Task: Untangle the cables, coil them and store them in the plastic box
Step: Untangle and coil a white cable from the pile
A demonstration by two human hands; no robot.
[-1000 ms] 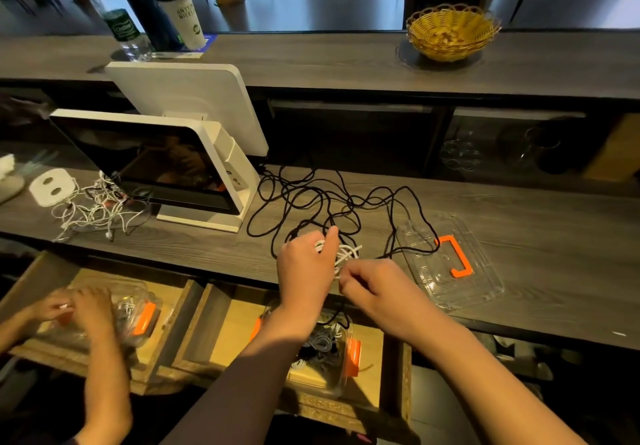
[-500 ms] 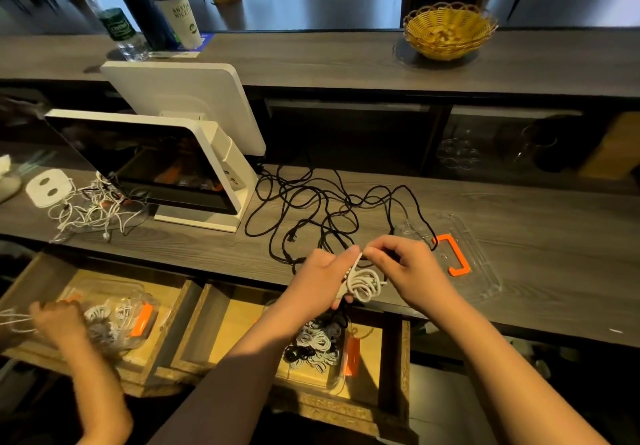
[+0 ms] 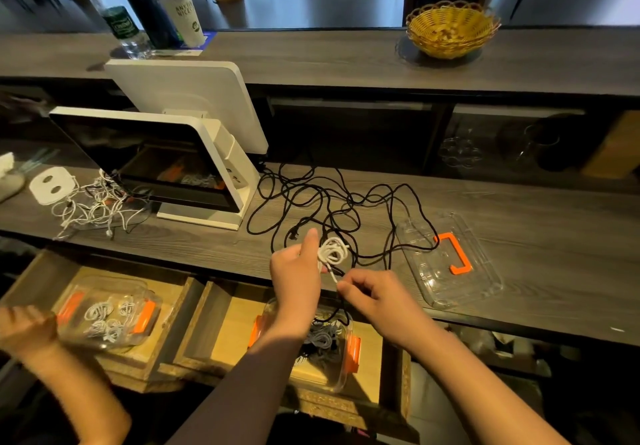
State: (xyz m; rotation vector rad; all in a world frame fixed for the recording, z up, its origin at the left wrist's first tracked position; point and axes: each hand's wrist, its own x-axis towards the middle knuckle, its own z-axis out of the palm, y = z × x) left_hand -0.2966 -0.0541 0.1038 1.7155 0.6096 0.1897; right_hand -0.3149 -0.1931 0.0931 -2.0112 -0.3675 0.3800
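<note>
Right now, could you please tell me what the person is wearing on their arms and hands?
The left arm wears a dark, close-fitting long sleeve that ends at the wrist. The right arm is bare, with no sleeve in view. Neither the left hand nor the right hand shows gloves.

Head-worn view, forward-down, close over counter (image 3: pixel 519 313)

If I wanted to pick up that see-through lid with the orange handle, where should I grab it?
Grab the clear plastic lid by its orange U-shaped handle, coming straight down from above. The lid lies flat on the grey wooden counter with the handle facing up, so fingers can probably curl round the bar. A black cable crosses its left part, so lift gently.
</note>
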